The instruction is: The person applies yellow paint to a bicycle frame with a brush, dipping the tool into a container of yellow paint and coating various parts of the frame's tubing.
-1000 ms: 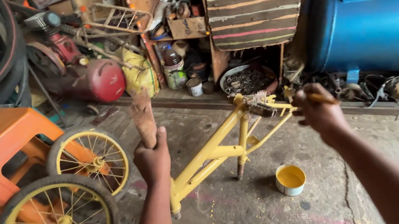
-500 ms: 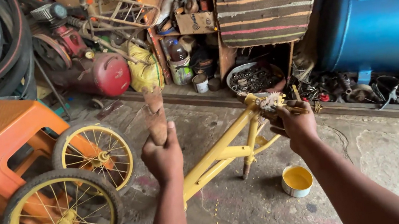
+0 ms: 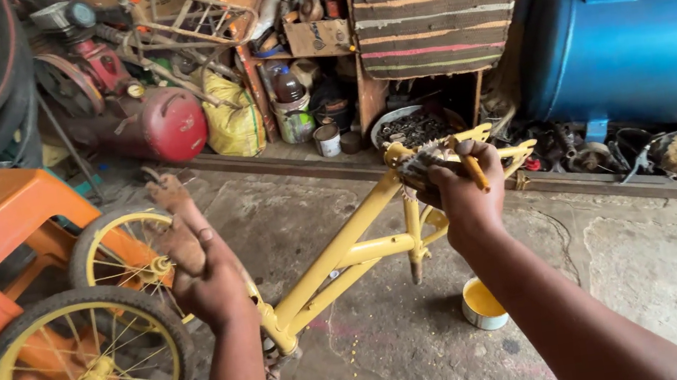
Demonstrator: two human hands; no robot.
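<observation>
Frame: a yellow bike frame [image 3: 348,255] is propped on the floor, steadied near its front for painting.
Left hand [image 3: 205,275]: grip closed on a worn block [image 3: 168,201].
Right hand [image 3: 464,190]: grip closed on a brush [image 3: 469,164], held at the frame's rear.
Tin [image 3: 482,302]: round, yellow paint inside, set just below.
Bottle [image 3: 286,84]: dark, on the ledge.

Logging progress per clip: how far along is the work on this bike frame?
Done: the frame looks yellow throughout. In hand: the right hand holds a brush at its far end; the left hand grips a brown object. Left: two wheels lean unmounted; the paint tin holds yellow paint.
</observation>
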